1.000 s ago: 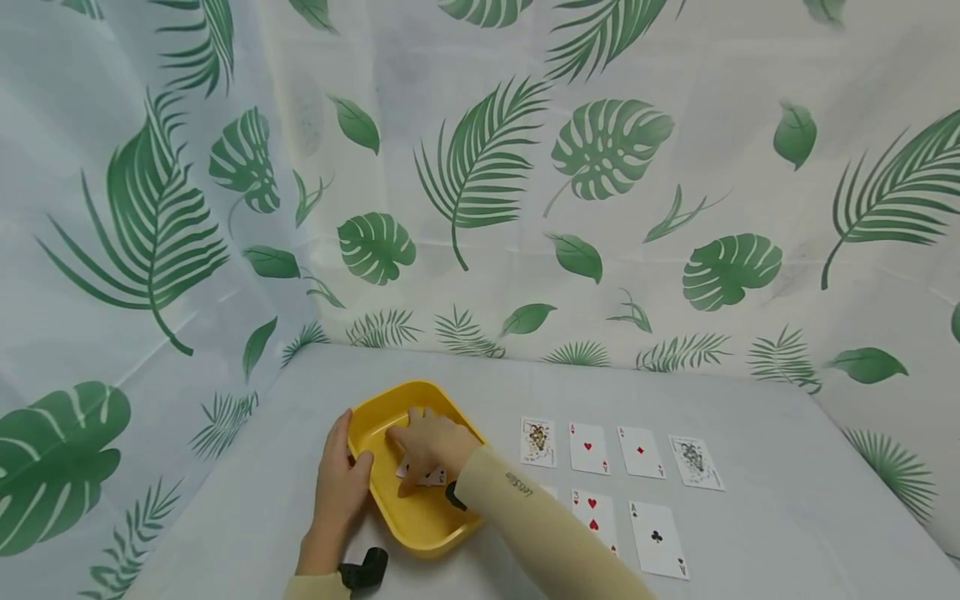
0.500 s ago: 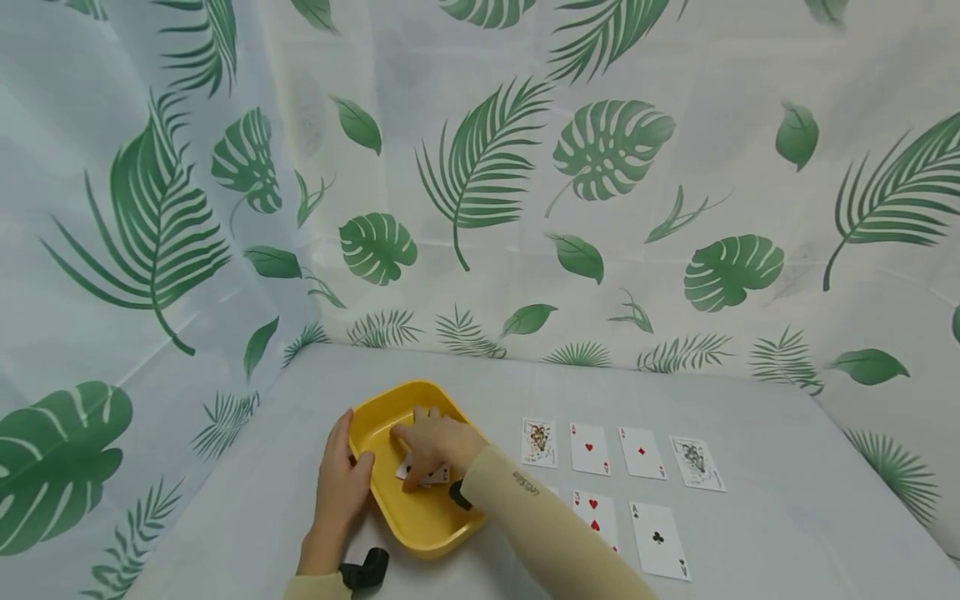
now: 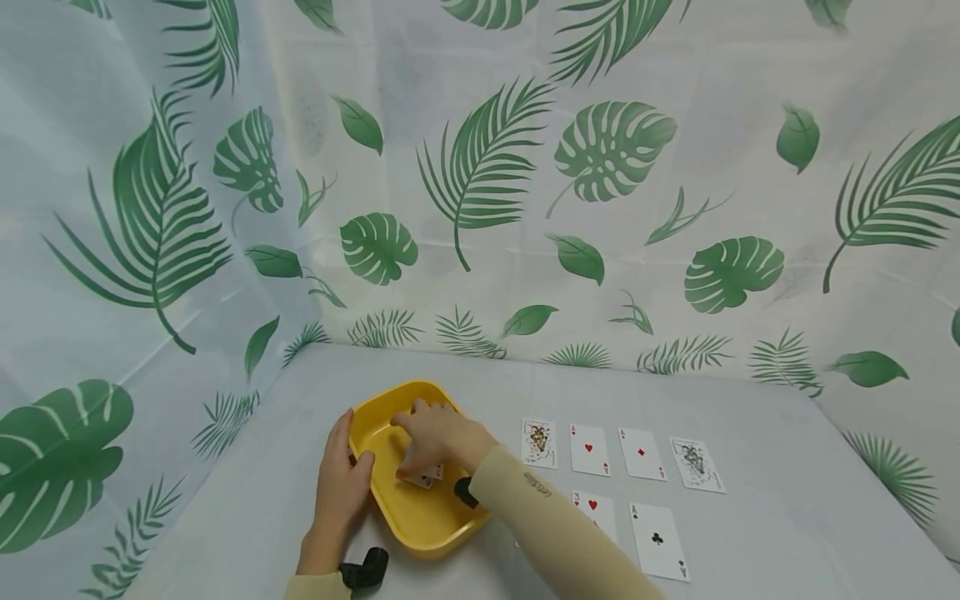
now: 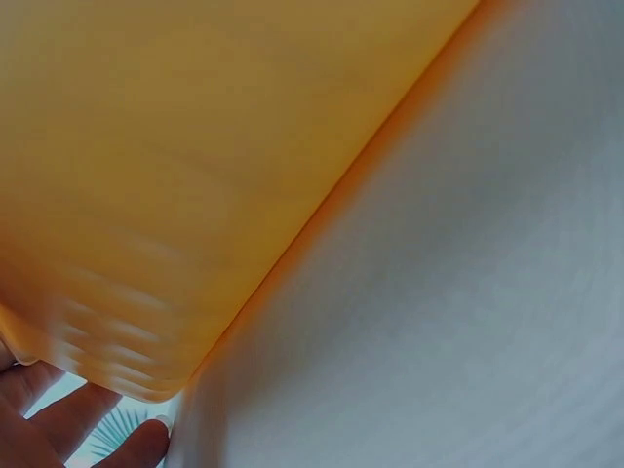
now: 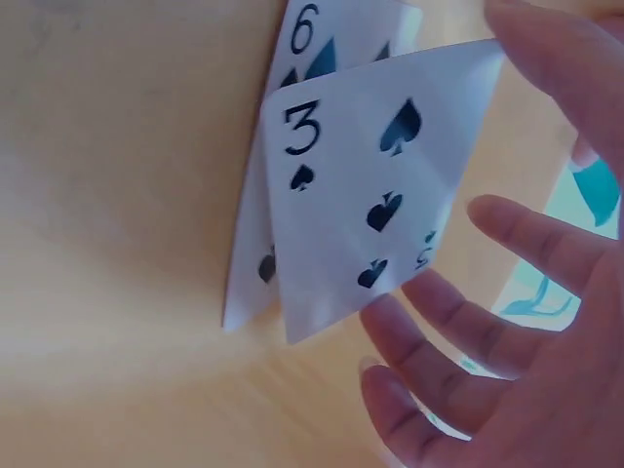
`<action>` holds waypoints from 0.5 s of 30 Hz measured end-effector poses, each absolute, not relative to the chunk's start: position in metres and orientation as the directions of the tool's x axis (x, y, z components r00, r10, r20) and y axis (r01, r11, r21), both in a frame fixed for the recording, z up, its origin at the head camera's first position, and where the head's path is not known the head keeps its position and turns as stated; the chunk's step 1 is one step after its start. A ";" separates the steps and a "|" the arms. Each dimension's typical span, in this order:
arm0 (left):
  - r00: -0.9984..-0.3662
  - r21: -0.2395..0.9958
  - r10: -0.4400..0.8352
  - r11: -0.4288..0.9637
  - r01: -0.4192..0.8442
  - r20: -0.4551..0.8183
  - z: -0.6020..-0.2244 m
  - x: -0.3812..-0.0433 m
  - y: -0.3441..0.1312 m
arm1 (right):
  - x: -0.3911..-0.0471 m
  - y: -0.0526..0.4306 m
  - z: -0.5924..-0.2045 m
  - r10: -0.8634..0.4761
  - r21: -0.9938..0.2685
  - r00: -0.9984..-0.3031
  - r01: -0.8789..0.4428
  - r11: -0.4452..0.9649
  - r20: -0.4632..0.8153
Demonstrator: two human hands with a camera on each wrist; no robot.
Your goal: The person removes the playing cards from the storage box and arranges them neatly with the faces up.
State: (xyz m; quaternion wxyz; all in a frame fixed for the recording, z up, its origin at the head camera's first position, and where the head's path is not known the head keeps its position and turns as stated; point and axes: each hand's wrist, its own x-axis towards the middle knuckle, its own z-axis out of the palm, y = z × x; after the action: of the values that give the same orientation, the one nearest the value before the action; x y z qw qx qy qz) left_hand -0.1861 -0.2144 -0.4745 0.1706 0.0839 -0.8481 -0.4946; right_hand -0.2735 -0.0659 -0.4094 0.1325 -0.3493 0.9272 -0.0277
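Note:
My left hand (image 3: 345,479) holds the left side of a yellow tray (image 3: 427,537), thumb at the rim and fingers along the outer wall. Part of that outer wall (image 4: 195,175) fills much of the left wrist view. Inside the tray, my right hand (image 3: 442,433) holds a three of spades (image 5: 341,195) by its edges, the thumb at one corner and fingertips at the opposite edge. This card lies askew over a six of spades (image 5: 336,34), which it partly covers. From the head view, my right hand hides most of both cards.
On the white table right of the tray lie face-up cards in two rows: a coloured joker (image 3: 538,442), an ace of hearts (image 3: 588,450), an ace of diamonds (image 3: 641,454), a grey joker (image 3: 697,464), a three of hearts (image 3: 596,510) and an ace of clubs (image 3: 658,540). My right sleeve overlaps the lower row.
My right hand has shifted slightly right within the tray, and the cards under it have turned and spread apart. My left hand and the tray keep their places.

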 end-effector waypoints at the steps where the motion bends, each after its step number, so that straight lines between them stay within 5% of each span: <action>1: -0.928 0.867 -0.311 0.497 0.026 0.206 -0.475 -0.186 -0.214 | -0.273 -0.065 -0.408 -0.667 -0.142 -0.714 -0.653 0.744 -0.212; 15: -0.925 0.863 -0.321 0.506 0.015 0.205 -0.473 -0.186 -0.213 | -0.267 -0.045 -0.367 -0.765 -0.122 -0.644 -0.759 0.639 -0.003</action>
State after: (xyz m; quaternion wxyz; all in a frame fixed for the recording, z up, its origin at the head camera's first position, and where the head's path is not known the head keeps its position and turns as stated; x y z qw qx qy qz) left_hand -0.1860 -0.2130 -0.4734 0.1720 0.0900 -0.8505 -0.4889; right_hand -0.2670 -0.0455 -0.3666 0.0274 -0.4212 0.9049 -0.0548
